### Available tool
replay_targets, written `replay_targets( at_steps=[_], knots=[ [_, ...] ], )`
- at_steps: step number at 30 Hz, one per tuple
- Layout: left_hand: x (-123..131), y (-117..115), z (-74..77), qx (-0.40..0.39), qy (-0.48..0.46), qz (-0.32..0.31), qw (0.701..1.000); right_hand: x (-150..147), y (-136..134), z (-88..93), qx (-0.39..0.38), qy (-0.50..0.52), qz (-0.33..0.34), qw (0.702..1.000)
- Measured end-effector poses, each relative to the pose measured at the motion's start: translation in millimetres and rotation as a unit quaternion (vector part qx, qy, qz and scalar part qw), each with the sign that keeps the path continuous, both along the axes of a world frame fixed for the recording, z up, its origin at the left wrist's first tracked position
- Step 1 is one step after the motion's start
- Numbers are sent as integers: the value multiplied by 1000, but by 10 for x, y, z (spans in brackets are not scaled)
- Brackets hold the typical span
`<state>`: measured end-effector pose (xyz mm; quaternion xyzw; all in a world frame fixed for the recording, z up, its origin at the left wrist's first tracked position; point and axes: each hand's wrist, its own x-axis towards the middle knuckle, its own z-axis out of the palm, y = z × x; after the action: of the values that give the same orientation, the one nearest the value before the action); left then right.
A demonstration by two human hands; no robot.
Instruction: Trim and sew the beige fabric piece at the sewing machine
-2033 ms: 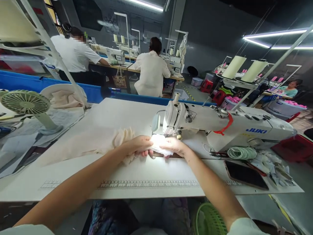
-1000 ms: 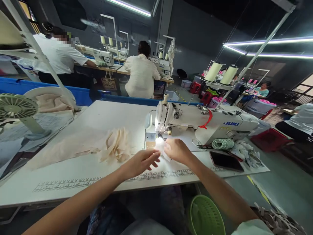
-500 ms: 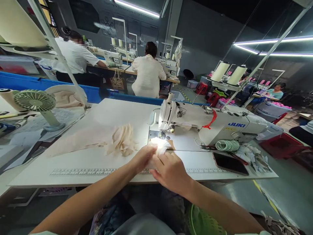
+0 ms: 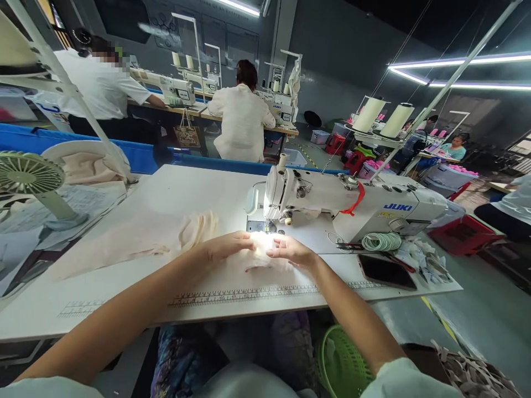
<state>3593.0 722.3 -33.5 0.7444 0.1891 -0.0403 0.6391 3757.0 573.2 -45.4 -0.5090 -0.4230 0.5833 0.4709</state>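
The person's left hand [image 4: 236, 241] and right hand [image 4: 292, 250] sit near each other without touching, each closed with thumb and fingers on a white cloth [image 4: 261, 251]. The cloth lies between them, just in front of the needle of the sewing machine [image 4: 315, 193], about midway between the far and near edges of the worktop [image 4: 194, 185] — lamp glare washes out its detail. Beyond the left forearm, a gathered pile of pale fabric [image 4: 201, 228] rests on the worktop, with a flatter pale piece [image 4: 120, 249] reaching toward the left edge. A printed ruler scale [image 4: 240, 294] runs along the near edge. Toward the right-hand corner lie a dark phone [image 4: 386, 271], a coil of pale green cord [image 4: 381, 241] and a heap of scraps [image 4: 427, 262]. Below the near edge stands a green basket [image 4: 344, 359].
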Motion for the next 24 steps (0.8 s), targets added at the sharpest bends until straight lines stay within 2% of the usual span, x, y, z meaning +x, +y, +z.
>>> replay_targets(
  at_steps=[5, 13, 18, 24],
  knots=[
    [65, 146, -47, -5, -2, -7, 1000, 19, 137, -85, -22, 1, -32, 999],
    [76, 261, -108, 16, -40, -33, 999, -3, 224, -73, -74, -45, -71, 994],
    [79, 251, -92, -65, -29, -37, 997, 56, 269, -157, -90, -59, -79, 991],
    [108, 277, -206, -51, -12, -21, 998, 83, 287, -215, -94, -76, -84, 989]
  ],
)
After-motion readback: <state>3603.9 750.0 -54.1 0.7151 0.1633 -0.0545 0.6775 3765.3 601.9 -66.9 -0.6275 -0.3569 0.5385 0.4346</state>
